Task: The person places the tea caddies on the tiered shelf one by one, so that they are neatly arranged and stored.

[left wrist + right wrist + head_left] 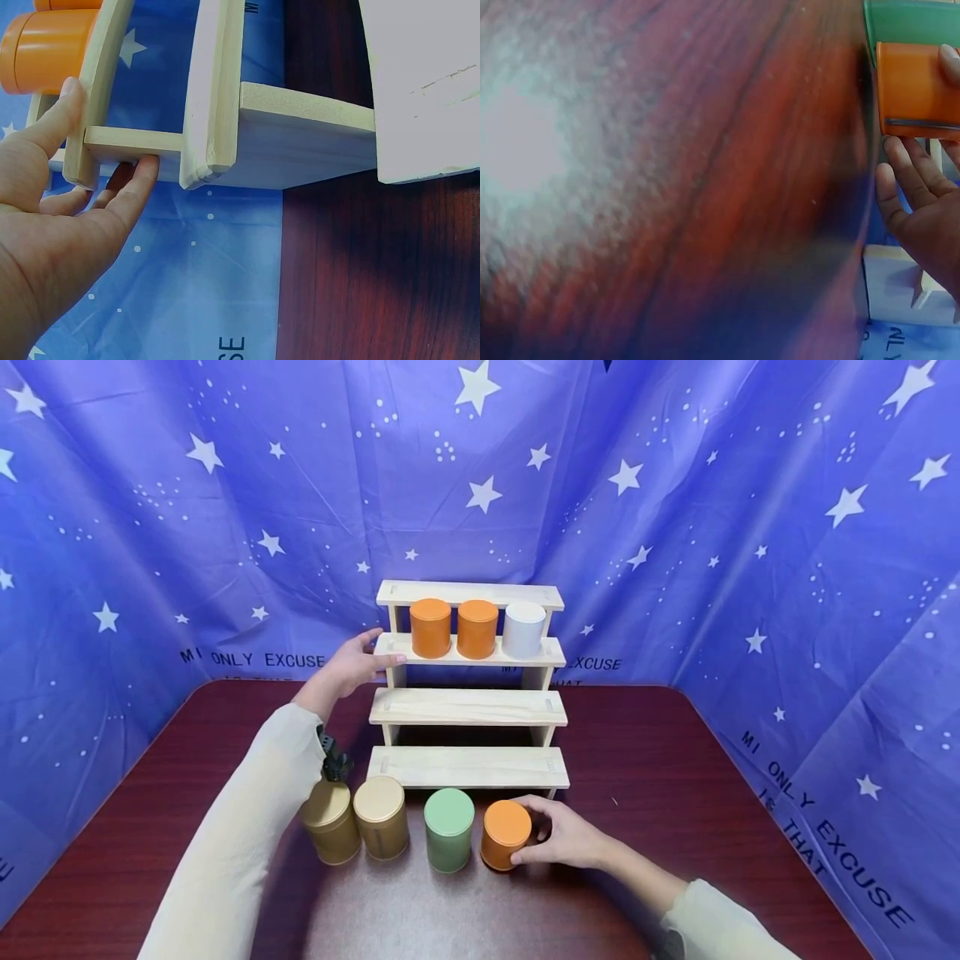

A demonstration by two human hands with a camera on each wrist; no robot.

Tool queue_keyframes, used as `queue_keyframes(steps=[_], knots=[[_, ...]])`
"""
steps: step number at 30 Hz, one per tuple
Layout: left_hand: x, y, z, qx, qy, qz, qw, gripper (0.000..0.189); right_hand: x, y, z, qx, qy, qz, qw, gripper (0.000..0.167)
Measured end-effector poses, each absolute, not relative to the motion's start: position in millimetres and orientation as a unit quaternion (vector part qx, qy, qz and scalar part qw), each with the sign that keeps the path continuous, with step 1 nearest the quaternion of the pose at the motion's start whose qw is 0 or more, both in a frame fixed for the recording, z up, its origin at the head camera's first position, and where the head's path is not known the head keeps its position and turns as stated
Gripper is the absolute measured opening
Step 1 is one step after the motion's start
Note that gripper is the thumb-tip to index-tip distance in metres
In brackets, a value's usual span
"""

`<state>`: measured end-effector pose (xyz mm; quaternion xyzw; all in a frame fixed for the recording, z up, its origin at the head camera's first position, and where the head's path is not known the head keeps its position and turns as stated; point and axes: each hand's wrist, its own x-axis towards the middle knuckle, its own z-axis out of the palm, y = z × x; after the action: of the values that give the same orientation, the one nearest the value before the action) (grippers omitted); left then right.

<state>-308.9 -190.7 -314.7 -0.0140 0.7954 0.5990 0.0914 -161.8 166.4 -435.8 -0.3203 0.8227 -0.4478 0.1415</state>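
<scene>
Seven lidded cylindrical tins show: three orange, one white, two gold and one green, along with one four-tier rack of pale wood and two hands. One glossy orange cylindrical tin is pinched between the thumb and fingers of the right hand, lying just to that hand's left, upright and beside the matte green cylindrical tin; whether its base touches the dark red-brown wooden table I cannot tell. The left hand grips the left end of the rack's second tier from the top, thumb on the board. That tier bears two orange cylindrical tins and, at their right, the white cylindrical tin; two gold cylindrical tins stand on the table, left of the green one; the lids hide all contents
</scene>
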Motion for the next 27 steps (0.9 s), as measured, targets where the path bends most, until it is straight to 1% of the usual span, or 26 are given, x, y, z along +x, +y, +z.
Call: queue_keyframes(steps=[6,12,18,27], knots=[[-308.7,-190.0,-317.1,-0.012,0.797,0.597,0.092,0.089,-162.4,175.5,-428.4,-0.321,0.822,-0.454,0.123,0.058],[-308.2,-190.7,-316.5,-0.015,0.798,0.595,0.091,0.089,-164.9,183.0,-416.8,-0.307,0.828,-0.454,0.115,0.058],[-308.4,-191.1,-315.7,-0.014,0.797,0.598,0.089,0.090,-167.9,188.7,-408.7,-0.304,0.829,-0.461,0.091,0.058],[-309.2,-191.3,-314.4,-0.020,0.798,0.596,0.094,0.090,-173.8,189.3,-402.5,-0.296,0.813,-0.492,0.092,0.057]])
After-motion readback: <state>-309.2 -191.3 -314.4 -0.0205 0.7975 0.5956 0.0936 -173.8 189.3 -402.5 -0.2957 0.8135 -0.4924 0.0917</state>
